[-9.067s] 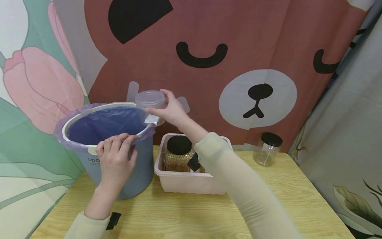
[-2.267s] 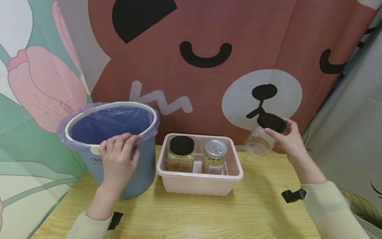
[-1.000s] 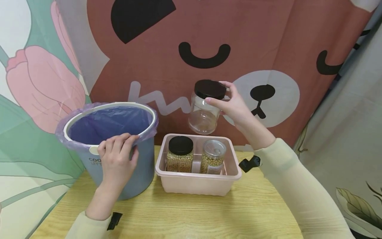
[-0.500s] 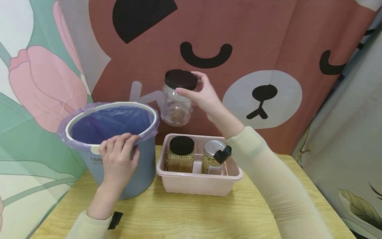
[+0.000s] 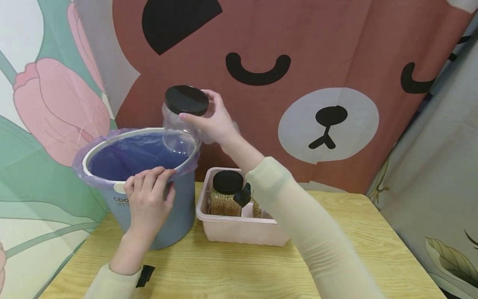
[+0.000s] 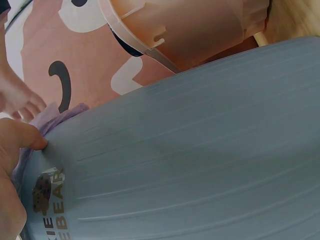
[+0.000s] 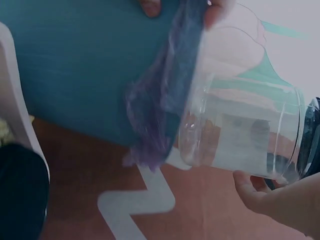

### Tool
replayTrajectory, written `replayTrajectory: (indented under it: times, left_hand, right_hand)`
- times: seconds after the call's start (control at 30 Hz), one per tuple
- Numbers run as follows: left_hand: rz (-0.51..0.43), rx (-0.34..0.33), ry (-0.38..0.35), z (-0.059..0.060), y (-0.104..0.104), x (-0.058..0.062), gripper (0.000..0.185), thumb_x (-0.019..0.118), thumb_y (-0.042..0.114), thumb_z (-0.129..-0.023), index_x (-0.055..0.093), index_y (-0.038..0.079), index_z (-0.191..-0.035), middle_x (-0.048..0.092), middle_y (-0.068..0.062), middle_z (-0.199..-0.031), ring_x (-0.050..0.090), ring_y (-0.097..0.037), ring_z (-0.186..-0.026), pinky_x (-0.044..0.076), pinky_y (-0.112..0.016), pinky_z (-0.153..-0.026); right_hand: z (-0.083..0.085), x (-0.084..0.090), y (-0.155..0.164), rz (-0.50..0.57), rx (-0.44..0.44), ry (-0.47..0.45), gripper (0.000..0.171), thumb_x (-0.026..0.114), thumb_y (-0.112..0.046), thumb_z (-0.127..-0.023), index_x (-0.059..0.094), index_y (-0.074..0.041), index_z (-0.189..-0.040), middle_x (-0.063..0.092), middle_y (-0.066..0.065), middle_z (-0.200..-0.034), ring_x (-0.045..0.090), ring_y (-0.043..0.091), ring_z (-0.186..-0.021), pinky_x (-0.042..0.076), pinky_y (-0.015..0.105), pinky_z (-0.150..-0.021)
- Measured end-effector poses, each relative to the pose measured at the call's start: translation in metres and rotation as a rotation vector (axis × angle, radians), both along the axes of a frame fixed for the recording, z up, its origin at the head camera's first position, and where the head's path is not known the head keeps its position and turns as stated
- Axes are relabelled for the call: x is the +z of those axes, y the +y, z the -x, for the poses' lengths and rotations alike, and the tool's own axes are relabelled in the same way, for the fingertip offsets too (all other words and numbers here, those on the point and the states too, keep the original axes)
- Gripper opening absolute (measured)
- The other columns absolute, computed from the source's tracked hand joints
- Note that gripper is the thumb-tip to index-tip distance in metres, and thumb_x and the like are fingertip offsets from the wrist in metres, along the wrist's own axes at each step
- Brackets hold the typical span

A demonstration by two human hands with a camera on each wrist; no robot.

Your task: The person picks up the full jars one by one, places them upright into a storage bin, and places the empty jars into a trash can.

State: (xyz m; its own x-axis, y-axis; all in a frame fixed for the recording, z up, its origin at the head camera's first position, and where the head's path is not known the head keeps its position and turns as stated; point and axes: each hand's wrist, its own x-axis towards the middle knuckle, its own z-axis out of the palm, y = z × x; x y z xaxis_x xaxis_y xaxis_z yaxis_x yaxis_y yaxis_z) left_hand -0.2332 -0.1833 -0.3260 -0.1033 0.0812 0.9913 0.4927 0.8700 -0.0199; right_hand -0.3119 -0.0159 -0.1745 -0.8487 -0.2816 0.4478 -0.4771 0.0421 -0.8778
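Jars: three in all. One empty clear jar [image 5: 179, 135] with a black lid [image 5: 186, 100] is held in the air; two more stand in the pink tub [image 5: 224, 228], though the second is mostly hidden by the sleeve.
Right hand: the right hand [image 5: 213, 120] pinches the black lid by its edge with fingers and thumb, the jar hanging upright over the right rim of the bin, its base just above the liner.
Left hand: the left hand [image 5: 147, 195] grips the near rim of the blue bin [image 5: 171, 220], fingers curled over the edge, thumb on the outer wall.
Bins: one, lined with a purple bag [image 5: 130, 155].
Filled jar: a black-lidded jar of beans [image 5: 225, 195] stands in the tub's left compartment.
In the way: the right forearm crosses over the tub and covers its right half.
Setting: a wooden table [image 5: 354, 249], with a bear-face curtain [image 5: 317, 83] behind.
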Motion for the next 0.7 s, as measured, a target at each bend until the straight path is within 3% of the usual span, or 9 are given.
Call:
replayTrajectory:
  times: [0.33,0.53,0.7]
  left_hand:
    - [0.017,0.01,-0.005,0.0,-0.001,0.0,0.029,0.07,-0.004,-0.069,0.067,0.001,-0.097,0.063,-0.016,-0.098,0.051,-0.038,-0.088,0.025,-0.052,-0.077]
    - [0.029,0.011,-0.014,0.0,-0.002,0.0,0.028,0.069,-0.003,-0.07,0.067,0.001,-0.097,0.063,-0.017,-0.098,0.05,-0.039,-0.088,0.024,-0.053,-0.077]
    - [0.024,0.008,-0.006,0.0,-0.002,-0.001,0.028,0.069,-0.003,-0.069,0.067,0.001,-0.097,0.063,-0.017,-0.097,0.051,-0.039,-0.088,0.025,-0.052,-0.077]
  right_hand:
    - [0.006,-0.031,-0.027,-0.187,0.013,0.031,0.085,0.082,-0.033,-0.071,0.031,-0.025,-0.138,0.043,-0.007,-0.129,0.049,0.007,-0.113,0.049,0.025,-0.086]
    - [0.012,-0.056,-0.032,-0.348,-0.072,0.075,0.082,0.08,-0.039,-0.071,0.039,-0.018,-0.138,0.045,-0.003,-0.133,0.048,0.012,-0.118,0.046,0.031,-0.093]
    - [0.016,-0.065,-0.036,-0.465,-0.118,0.102,0.083,0.077,-0.045,-0.072,0.043,-0.014,-0.14,0.048,0.003,-0.135,0.048,0.018,-0.121,0.045,0.036,-0.096]
